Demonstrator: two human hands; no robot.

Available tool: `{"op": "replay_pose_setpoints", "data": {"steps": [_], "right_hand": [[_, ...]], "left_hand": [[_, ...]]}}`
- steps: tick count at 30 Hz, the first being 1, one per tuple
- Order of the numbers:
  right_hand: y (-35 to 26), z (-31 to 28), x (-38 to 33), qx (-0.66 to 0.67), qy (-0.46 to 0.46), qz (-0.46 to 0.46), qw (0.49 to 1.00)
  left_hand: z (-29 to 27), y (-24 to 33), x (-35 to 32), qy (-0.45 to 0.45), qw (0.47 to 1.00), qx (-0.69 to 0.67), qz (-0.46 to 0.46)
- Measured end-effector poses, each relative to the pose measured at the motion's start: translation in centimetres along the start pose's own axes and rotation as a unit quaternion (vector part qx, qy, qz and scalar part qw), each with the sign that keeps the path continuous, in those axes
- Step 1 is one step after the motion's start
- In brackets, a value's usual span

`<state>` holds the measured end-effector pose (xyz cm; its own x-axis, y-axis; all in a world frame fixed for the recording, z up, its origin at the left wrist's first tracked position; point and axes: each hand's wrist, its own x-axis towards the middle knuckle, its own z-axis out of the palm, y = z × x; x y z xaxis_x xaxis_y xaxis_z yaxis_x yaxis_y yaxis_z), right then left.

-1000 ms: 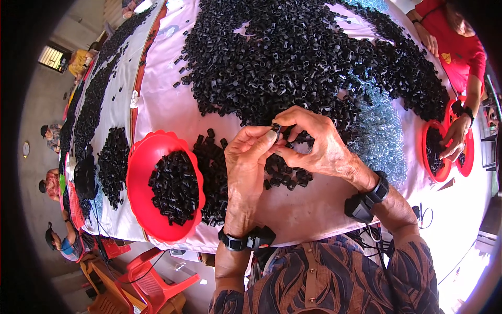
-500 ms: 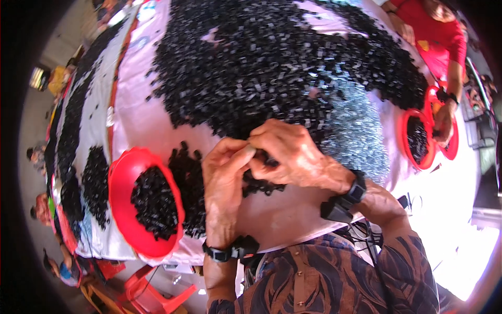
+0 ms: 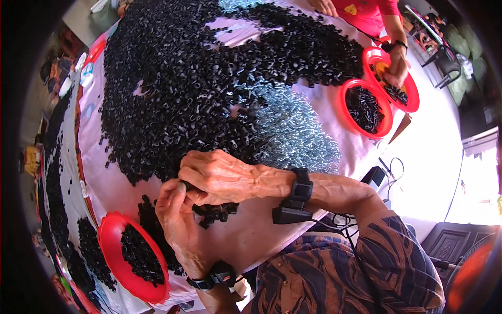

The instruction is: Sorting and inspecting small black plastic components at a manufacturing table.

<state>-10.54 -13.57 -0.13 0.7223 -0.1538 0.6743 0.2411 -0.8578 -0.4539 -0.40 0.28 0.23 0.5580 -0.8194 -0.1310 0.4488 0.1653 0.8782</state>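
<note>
My left hand (image 3: 178,222) and my right hand (image 3: 222,177) meet over the near edge of a large heap of small black ring-like plastic pieces (image 3: 162,99). Their fingertips are pinched together around a small black piece (image 3: 188,186), mostly covered by the fingers. Just beyond my right forearm spreads a pile of small shiny silvery metal parts (image 3: 293,125). Below my right hand lies a smaller cluster of black pieces (image 3: 214,213). Left of my left hand, a red scalloped basin (image 3: 111,256) holds black pieces (image 3: 140,256).
At the far right, a co-worker's hand (image 3: 396,73) reaches into a red basin (image 3: 412,99); another red basin (image 3: 387,123) with black pieces stands beside it. Cables (image 3: 340,225) hang by the table's near edge. An orange-red round object (image 3: 473,277) is at lower right.
My view has swung to the right, so the table and basins appear shifted left. My hands stay together in a pinch, the right now lying more across the left.
</note>
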Motion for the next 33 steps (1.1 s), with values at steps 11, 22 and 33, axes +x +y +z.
{"op": "replay_pose_setpoints", "data": {"steps": [11, 22, 33], "right_hand": [[-0.5, 0.1, -0.2, -0.041, 0.042, -0.064, 0.996], [-0.2, 0.5, -0.3, -0.045, 0.029, -0.043, 0.998], [-0.2, 0.4, -0.2, -0.050, 0.049, -0.050, 0.996]], "left_hand": [[-0.7, 0.0, 0.1, 0.053, 0.997, 0.032, 0.048], [-1.4, 0.3, 0.3, 0.001, 0.993, 0.106, 0.055], [-1.0, 0.7, 0.0, -0.010, 0.992, 0.102, 0.068]]}}
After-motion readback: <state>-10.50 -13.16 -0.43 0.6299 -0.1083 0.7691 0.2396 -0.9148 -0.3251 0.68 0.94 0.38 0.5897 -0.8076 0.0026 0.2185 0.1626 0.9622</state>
